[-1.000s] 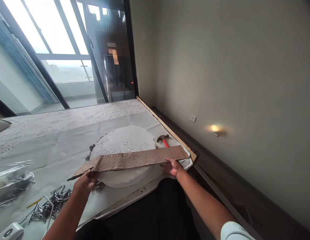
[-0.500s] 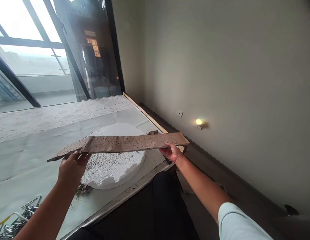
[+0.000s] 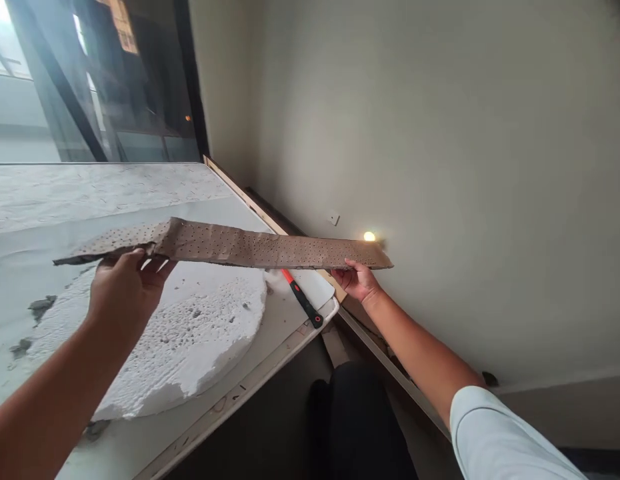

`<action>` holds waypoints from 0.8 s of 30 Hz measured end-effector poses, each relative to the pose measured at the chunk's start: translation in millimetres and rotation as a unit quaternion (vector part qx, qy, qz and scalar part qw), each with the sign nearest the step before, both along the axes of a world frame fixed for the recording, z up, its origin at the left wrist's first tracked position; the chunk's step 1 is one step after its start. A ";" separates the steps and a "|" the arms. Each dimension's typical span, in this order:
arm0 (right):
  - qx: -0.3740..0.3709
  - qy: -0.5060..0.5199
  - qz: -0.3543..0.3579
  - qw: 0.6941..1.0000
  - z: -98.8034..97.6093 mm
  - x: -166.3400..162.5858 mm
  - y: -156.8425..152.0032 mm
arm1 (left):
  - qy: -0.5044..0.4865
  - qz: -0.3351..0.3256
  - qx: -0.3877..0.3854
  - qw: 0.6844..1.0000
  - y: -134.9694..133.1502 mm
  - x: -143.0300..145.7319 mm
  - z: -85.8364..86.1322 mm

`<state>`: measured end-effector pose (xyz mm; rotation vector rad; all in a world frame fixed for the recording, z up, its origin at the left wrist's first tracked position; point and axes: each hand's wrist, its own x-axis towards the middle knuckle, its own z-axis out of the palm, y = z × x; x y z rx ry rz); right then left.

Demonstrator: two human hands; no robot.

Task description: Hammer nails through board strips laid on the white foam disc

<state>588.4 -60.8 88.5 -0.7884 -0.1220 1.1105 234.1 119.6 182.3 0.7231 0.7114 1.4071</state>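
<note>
I hold a long brown cardboard strip (image 3: 240, 248) full of small punched holes, lifted level above the table. My left hand (image 3: 121, 293) grips its left part from below, where the strip is creased. Its right end rests in my right hand (image 3: 357, 280), past the table's right edge. Under the strip lies a white round foam disc (image 3: 190, 340), pitted with small holes, on the white-covered table (image 3: 50, 220).
A hammer with a red and black handle (image 3: 303, 300) lies near the table's right corner. A wooden batten (image 3: 240, 190) runs along the table's right edge. Close on the right stands a plain wall with a small lit lamp (image 3: 369, 236). Grey crumbs (image 3: 40, 307) lie left of the disc.
Both hands have lifted the strip off the foam disc and carried it up and rightward. The view has swung right, so the pile of nails at the left has left the picture.
</note>
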 end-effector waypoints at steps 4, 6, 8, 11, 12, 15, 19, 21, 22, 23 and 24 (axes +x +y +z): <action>0.004 -0.017 -0.047 0.999 11.8 24.4 -39.1 | -0.024 -0.032 0.014 0.999 -13.9 40.9 4.5; 0.011 -0.024 -0.067 0.997 23.6 35.9 -63.8 | -0.024 -0.038 -0.001 0.999 -28.3 61.9 12.8; 0.025 -0.027 -0.086 0.996 36.9 46.8 -90.4 | -0.017 -0.051 -0.014 0.998 -46.5 81.4 24.8; 0.047 -0.027 -0.120 0.991 53.8 59.9 -130.9 | -0.020 -0.067 -0.011 0.997 -75.6 105.5 42.4; 0.052 -0.027 -0.131 0.990 57.9 62.8 -143.6 | -0.024 -0.074 -0.005 0.997 -84.4 111.9 46.9; 0.061 -0.029 -0.162 0.985 64.4 68.2 -176.0 | -0.026 -0.109 0.026 0.993 -104.5 128.1 55.5; 0.061 -0.019 -0.200 0.978 56.5 80.2 -205.6 | -0.016 -0.151 0.044 0.987 -116.1 159.3 62.2; 0.063 -0.004 -0.223 0.973 45.0 93.7 -218.2 | -0.004 -0.161 0.038 0.986 -119.9 186.9 64.1; 0.065 0.005 -0.236 0.970 37.8 102.6 -224.8 | 0.006 -0.165 0.033 0.986 -122.1 203.9 63.9; 0.067 0.014 -0.249 0.966 29.7 112.5 -231.8 | 0.018 -0.170 0.030 0.985 -124.7 222.8 62.7; 0.069 0.023 -0.262 0.962 21.0 123.4 -239.1 | 0.030 -0.176 0.027 0.984 -127.4 243.2 59.9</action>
